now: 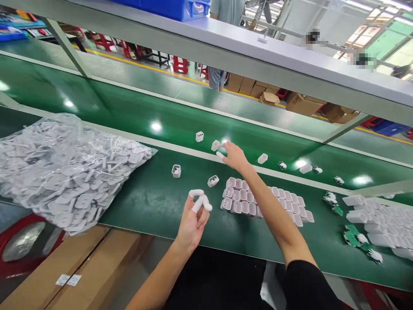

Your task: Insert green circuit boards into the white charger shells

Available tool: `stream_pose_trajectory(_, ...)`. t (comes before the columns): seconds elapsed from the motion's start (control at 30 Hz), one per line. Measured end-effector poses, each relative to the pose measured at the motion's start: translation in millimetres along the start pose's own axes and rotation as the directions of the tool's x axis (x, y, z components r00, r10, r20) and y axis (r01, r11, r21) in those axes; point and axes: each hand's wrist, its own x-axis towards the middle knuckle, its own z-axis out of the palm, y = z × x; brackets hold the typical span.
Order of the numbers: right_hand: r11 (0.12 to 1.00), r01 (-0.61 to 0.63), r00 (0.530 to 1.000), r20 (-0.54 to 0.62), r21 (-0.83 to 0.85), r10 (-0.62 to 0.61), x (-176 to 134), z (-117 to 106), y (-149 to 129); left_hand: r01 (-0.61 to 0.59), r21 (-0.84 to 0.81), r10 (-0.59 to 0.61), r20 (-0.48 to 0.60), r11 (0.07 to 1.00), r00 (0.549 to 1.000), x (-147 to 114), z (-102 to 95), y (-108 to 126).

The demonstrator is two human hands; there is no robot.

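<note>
White finger cots cover fingertips on both hands. My left hand (192, 221) is raised above the near green work surface (142, 206), its fingers curled and tips close together; I see nothing held in them. My right hand (237, 157) reaches out over the green belt (125, 116), thumb and finger apart, beside an open white plastic housing (215, 145). Farther left on the belt is another white housing (199, 136) with a dark part inside. Two similar filled housings, one upright (176, 171) and one tilted (213, 181), lie nearer me. Under my right forearm are rows of open housings (237, 195).
A clear bag of white plastic pieces (74, 168) fills the left side. Small green circuit boards (353, 237) and stacked white housings (383, 219) lie at right. Overhead runs a shelf (245, 41) with a blue bin (193, 9). A person (226, 13) stands beyond.
</note>
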Motion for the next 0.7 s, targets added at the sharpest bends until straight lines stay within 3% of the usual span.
stream_pose_trajectory(0.1, 0.994, -0.091, 0.995, 0.034, 0.054, 0.089, 63, 14, -2, -0.152, 0.206, 0.152, 0.017, 0.967, 0.988, 14, -0.6, 11)
stream_pose_trajectory(0.17, 0.986, -0.111, 0.992, 0.073, 0.120, 0.103, 86, 20, -6, -0.287, 0.395, 0.280, 0.076, 0.873, 0.957, 38, -0.8, 28)
stream_pose_trajectory(0.23, 0.973, -0.090, 0.993, 0.097, 0.214, 0.071, 92, 19, -7, -0.404, 0.617, 0.398, 0.157, 0.676, 0.904, 72, 1.0, 50)
stream_pose_trajectory(0.3, 0.942, -0.031, 0.996, 0.089, 0.333, 0.001, 83, 10, -3, -0.441, 0.814, 0.458, 0.249, 0.378, 0.853, 111, 8.2, 70)
stream_pose_trajectory(0.37, 0.894, 0.042, 0.995, 0.057, 0.446, -0.076, 63, -5, 5, -0.437, 0.892, 0.393, 0.363, 0.115, 0.845, 148, 22.8, 81)
stream_pose_trajectory(0.4, 0.869, 0.073, 0.994, 0.040, 0.490, -0.106, 50, -14, 11, -0.454, 0.890, 0.317, 0.421, 0.037, 0.850, 164, 32.7, 82)
stream_pose_trajectory(0.47, 0.834, 0.106, 0.991, 0.011, 0.542, -0.133, 24, -31, 26, -0.524, 0.852, 0.127, 0.520, -0.002, 0.845, 191, 55.4, 74)
stream_pose_trajectory(0.53, 0.826, 0.101, 0.993, -0.005, 0.554, -0.118, 0, -46, 45, -0.571, 0.819, -0.031, 0.573, 0.051, 0.819, 212, 78.0, 59)
stream_pose_trajectory(0.6, 0.843, 0.065, 0.997, -0.003, 0.534, -0.074, -18, -56, 68, -0.578, 0.808, -0.120, 0.589, 0.111, 0.799, 226, 95.9, 42)
stream_pose_trajectory(0.7, 0.895, -0.060, 0.998, 0.009, 0.442, 0.063, -33, -58, 108, -0.587, 0.795, -0.161, 0.605, 0.152, 0.779, 235, 109.0, 28)
